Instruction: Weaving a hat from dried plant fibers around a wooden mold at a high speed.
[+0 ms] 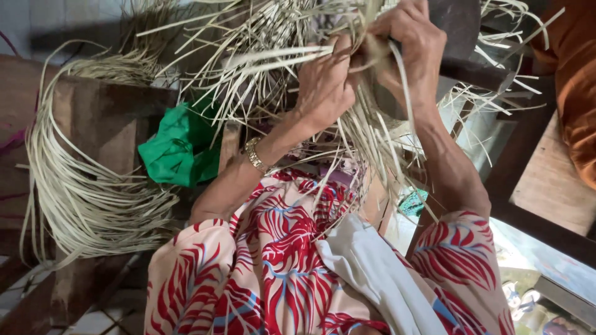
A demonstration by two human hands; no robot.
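Note:
My left hand (324, 84), with a gold bracelet (256, 155) on its wrist, is closed on a bunch of pale flat reed strips (267, 43) near the top of the view. My right hand (411, 44) sits just to its right, fingers curled over the same tangle where the strips come together into a woven part (372, 118). The two hands touch. Loose strip ends fan out left, right and down over my lap. What lies under the hands is hidden.
A big looped coil of reed strips (81, 186) lies on a dark wooden bench (105, 118) at the left, beside a crumpled green cloth (180, 149). A white cloth (372, 267) rests on my red patterned lap. An orange fabric (577, 87) hangs at the right edge.

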